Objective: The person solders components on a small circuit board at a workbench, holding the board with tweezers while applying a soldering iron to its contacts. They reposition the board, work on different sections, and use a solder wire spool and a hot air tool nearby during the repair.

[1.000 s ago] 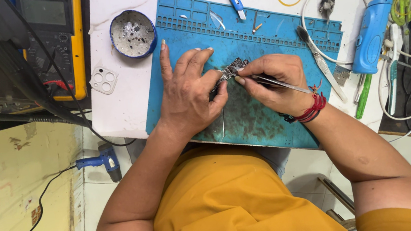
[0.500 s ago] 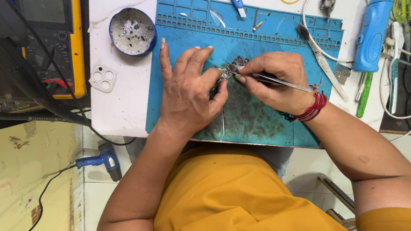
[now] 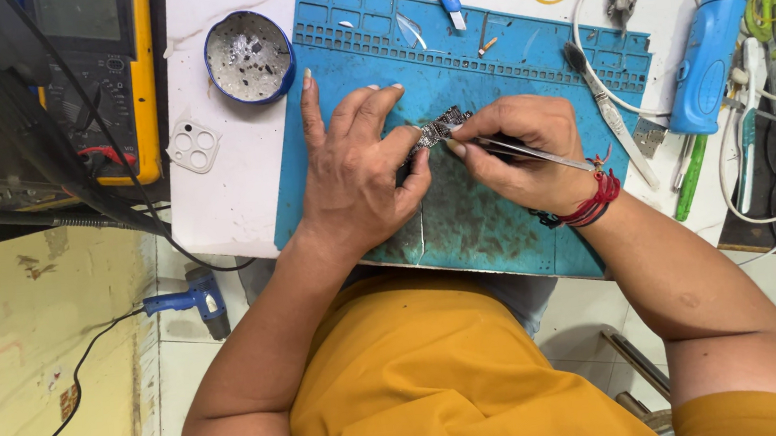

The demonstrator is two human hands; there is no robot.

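A white workbench [image 3: 226,205] fills the view from above, with a worn blue repair mat [image 3: 503,226] laid across it and a yellow floor showing below the bench edge. On the mat, the left hand [image 3: 351,179] rests palm down with the fingers spread, its thumb and forefinger pinched on a small silvery circuit board [image 3: 437,131] that sits just above the mat's middle. The right hand [image 3: 519,153] is closed around thin metal tweezers [image 3: 533,152], their tips pressed to the board's right end; I cannot tell whether the tips grip anything.

Compared with the views a second and half a second ago, almost nothing has shifted: both hands sit in the same place, the board is in the same spot, the tweezers lie at the same slant. To my eye that means fine, steady work on one point of the board is going on, with no part lifted away.

Around them lie a blue round tin [image 3: 249,57] of scraps, a yellow multimeter [image 3: 100,84], a white camera-lens frame [image 3: 192,146] and a blue handheld tool [image 3: 705,64] with a white cable.
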